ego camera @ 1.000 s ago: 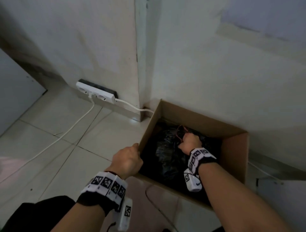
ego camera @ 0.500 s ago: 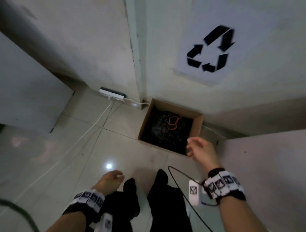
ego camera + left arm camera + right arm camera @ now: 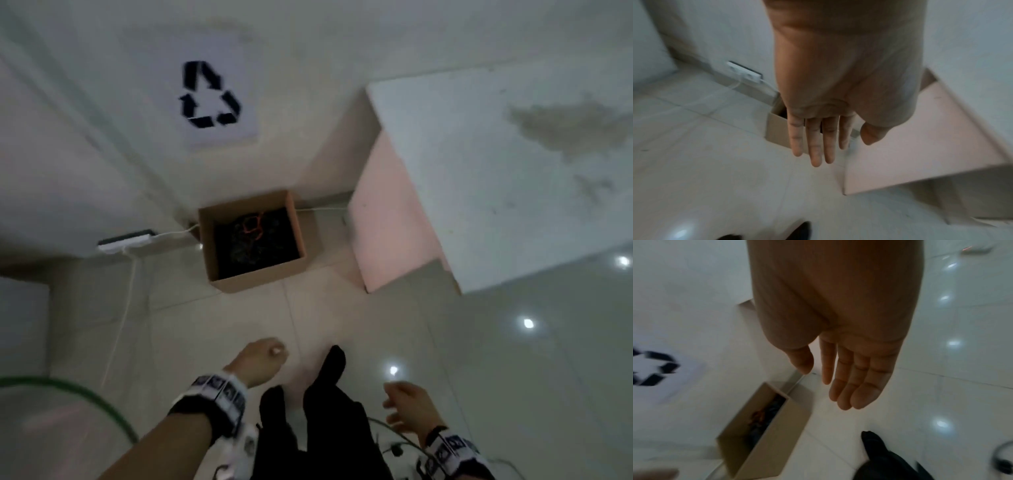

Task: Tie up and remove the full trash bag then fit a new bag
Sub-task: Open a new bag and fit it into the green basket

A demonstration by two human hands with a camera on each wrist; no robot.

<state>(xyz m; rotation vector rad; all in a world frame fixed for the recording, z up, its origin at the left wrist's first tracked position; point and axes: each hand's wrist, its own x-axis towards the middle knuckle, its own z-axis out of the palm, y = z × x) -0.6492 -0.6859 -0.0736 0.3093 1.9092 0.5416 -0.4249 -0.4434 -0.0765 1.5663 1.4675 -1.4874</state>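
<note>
My left hand (image 3: 261,361) is near the bottom middle of the head picture. Its fingers (image 3: 813,146) are straight and hold nothing. My right hand (image 3: 409,406) is at the bottom right, flat and loose, holding nothing too. The black trash bag (image 3: 255,240) sits inside the brown box (image 3: 260,277) in the middle, by the wall, well apart from both hands.
</note>
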